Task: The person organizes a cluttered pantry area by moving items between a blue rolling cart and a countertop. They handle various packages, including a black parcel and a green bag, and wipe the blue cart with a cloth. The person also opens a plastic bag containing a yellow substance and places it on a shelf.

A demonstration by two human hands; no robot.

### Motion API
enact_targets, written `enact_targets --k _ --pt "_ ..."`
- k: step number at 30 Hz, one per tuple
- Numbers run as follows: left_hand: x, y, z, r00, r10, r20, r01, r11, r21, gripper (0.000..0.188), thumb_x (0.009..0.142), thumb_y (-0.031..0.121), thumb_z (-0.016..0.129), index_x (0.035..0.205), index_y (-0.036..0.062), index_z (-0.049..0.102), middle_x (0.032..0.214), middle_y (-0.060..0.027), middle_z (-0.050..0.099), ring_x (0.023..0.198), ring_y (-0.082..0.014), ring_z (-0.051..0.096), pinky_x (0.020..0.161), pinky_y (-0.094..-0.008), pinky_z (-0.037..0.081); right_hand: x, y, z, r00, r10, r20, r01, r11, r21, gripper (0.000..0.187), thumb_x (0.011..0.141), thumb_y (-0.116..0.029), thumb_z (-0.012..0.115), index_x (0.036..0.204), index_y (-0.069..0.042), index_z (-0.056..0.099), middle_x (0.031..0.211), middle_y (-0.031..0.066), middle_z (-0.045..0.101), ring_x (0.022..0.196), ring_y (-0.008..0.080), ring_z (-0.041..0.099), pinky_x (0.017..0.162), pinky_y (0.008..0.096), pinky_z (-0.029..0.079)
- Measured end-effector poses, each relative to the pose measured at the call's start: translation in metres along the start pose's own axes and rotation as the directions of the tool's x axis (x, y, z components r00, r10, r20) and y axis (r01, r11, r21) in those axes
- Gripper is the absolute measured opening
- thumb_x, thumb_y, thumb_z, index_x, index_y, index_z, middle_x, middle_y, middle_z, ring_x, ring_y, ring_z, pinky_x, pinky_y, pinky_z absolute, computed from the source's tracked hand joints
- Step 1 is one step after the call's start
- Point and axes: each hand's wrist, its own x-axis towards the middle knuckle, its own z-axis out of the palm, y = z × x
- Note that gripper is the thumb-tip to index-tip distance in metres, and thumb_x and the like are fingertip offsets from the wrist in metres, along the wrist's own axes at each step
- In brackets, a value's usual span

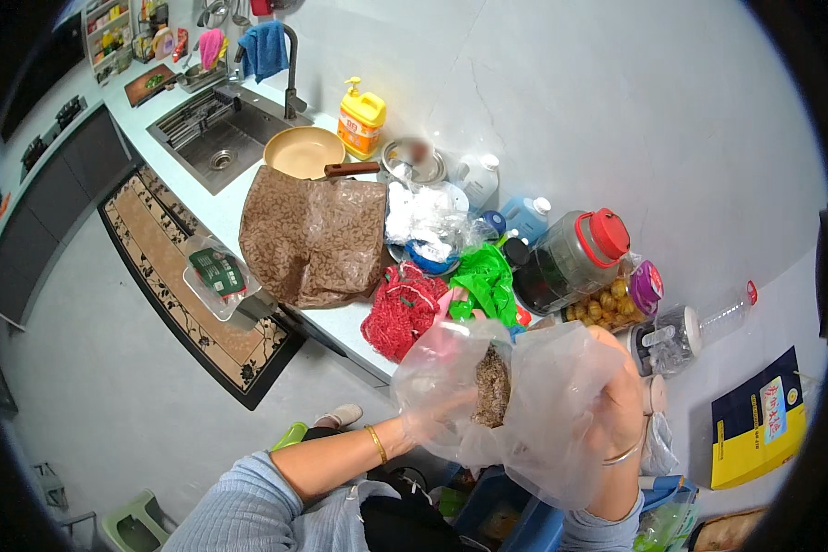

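A translucent white plastic bag (561,396) is in front of me at the counter's near edge, with a brown, crumbly-looking mass (492,386) showing in its middle. My right hand (624,405) grips the bag's right side, fingers curled into the plastic. Cloudy plastic covers my left hand (440,412) at the bag's left side. Its fingers are hidden, and I cannot tell whether it is inside the bag or behind it. Just beyond the bag lie a red mesh bag (400,313) and a bright green plastic bag (483,281).
Along the wall stand a red-lidded jar (570,262), a purple-lidded jar of round yellowish items (616,299) and a yellow pump bottle (362,120). A brown patterned cover (313,235) lies beside a tan pan (304,150) and the sink (221,138). A blue bin (515,511) stands below.
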Motion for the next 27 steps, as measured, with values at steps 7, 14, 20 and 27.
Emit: enact_targets --k 7,14,20,27 --pt "0.023 -0.074 -0.023 0.994 0.102 -0.035 -0.108 0.937 -0.332 0.046 0.083 0.015 0.057 0.125 0.0025 0.042 0.119 -0.0075 0.05 0.109 -0.0168 0.049 0.093 -0.0325 0.04 -0.002 -0.005 -0.044 0.968 -0.172 -0.184 0.143 0.977 -0.16 0.015 0.084 -0.012 0.051 0.094 -0.001 0.055 0.083 0.0046 0.058 0.071 0.0123 0.056 0.062 0.0249 0.047" --pt "0.014 -0.059 -0.032 0.983 -0.047 -0.179 -0.064 0.821 -0.567 0.043 0.083 0.015 0.058 0.123 0.0054 0.044 0.117 -0.0073 0.053 0.103 -0.0179 0.055 0.088 -0.0325 0.046 -0.026 0.041 -0.097 0.953 -0.292 -0.076 0.201 0.804 -0.559 0.023 0.083 -0.017 0.054 0.1 -0.001 0.054 0.091 0.0062 0.059 0.08 0.0176 0.057 0.068 0.0281 0.048" --pt "0.015 0.001 -0.009 0.95 0.303 -0.073 -0.243 0.866 0.438 0.046 0.084 0.013 0.056 0.128 0.0079 0.042 0.12 -0.0067 0.049 0.111 -0.0192 0.047 0.09 -0.0347 0.042 -0.013 0.038 -0.039 0.962 -0.215 0.166 0.263 0.582 -0.769 0.026 0.083 -0.016 0.054 0.105 -0.002 0.051 0.09 0.0035 0.058 0.078 0.0146 0.057 0.068 0.0238 0.047" --pt "0.012 -0.024 -0.003 0.988 0.046 -0.151 -0.089 0.951 -0.295 0.045 0.085 0.019 0.058 0.125 0.004 0.045 0.121 -0.0064 0.049 0.108 -0.0172 0.05 0.089 -0.034 0.044 0.002 0.055 -0.017 0.944 0.25 0.215 -0.251 0.968 -0.024 0.022 0.084 -0.018 0.05 0.098 -0.001 0.053 0.085 0.0021 0.055 0.073 0.008 0.054 0.06 0.0212 0.045"
